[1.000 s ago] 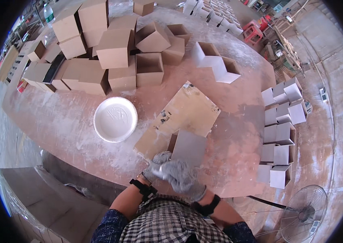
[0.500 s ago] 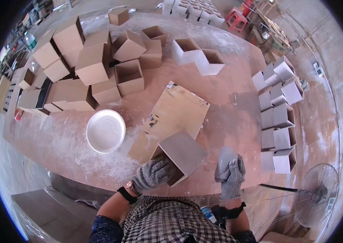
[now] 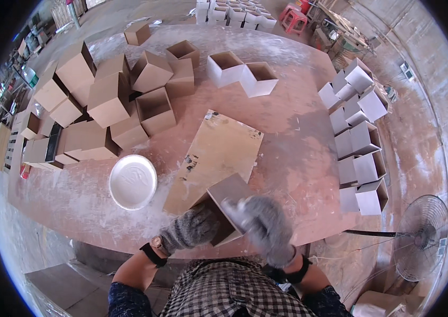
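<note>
right hand (image 3: 263, 227): motion-blurred, fingers indistinct
wooden box (image 3: 224, 208): lower part hidden behind both gloved hands
left hand (image 3: 189, 230): fingertips hidden inside the box

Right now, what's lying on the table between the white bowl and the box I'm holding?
In the head view, only the flat brown board lies between the white bowl and the box.

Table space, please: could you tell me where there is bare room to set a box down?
Free: the table between the flat board and the grey boxes; also left of the white bowl. Crowded: the brown boxes at far left.
</note>
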The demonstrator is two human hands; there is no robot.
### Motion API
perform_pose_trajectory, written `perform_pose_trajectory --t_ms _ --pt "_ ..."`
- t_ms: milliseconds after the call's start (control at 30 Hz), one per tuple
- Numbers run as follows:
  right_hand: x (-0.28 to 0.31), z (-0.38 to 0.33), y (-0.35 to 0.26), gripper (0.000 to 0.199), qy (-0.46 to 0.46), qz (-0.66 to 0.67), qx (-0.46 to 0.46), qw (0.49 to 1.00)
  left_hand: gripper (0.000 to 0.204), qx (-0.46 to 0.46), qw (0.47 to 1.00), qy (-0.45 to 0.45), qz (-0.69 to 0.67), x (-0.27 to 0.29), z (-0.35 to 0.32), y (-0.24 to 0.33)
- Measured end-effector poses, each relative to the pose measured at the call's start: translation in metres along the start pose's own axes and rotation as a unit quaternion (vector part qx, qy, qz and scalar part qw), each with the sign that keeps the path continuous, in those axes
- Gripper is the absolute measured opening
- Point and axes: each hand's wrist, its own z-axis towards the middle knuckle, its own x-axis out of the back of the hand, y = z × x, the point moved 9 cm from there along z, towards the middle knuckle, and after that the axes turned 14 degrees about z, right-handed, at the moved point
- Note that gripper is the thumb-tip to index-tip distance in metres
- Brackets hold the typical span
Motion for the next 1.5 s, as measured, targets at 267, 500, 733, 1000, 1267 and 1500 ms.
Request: perform_pose_trajectory --t_ms 267,500,733,1000,1267,1500 --pt "0.021 -0.06 0.041 0.036 0.281 0.604 -0.278 0.692 0.044 0.077 0.995 0.049 0.05 0.024 0.007 -0.021" --pt "0.096 -0.11 0.11 0.038 0.447 0.52 -0.25 0.683 0.043 0.087 0.992 0.045 0.082 0.04 0.004 -0.024" --pt "0.085 -0.104 0.111 0.03 0.414 0.439 -0.258 0.754 0.035 0.239 0.945 -0.058 -0.216 0.014 -0.004 -0.041" --pt "0.057 -0.056 0.08 0.019 0.052 0.064 -0.27 0.959 0.036 0.519 0.616 -0.085 -0.586 -0.043 0.012 -0.081" --pt "0.026 -0.056 0.113 0.023 -0.007 0.0 -0.335 0.942 0.04 0.548 0.545 -0.004 -0.635 -0.061 0.009 -0.087" --pt "-0.033 -0.008 0.105 0.021 -0.158 -0.292 -0.077 0.94 0.029 0.413 0.737 0.122 -0.521 -0.051 -0.022 -0.046"
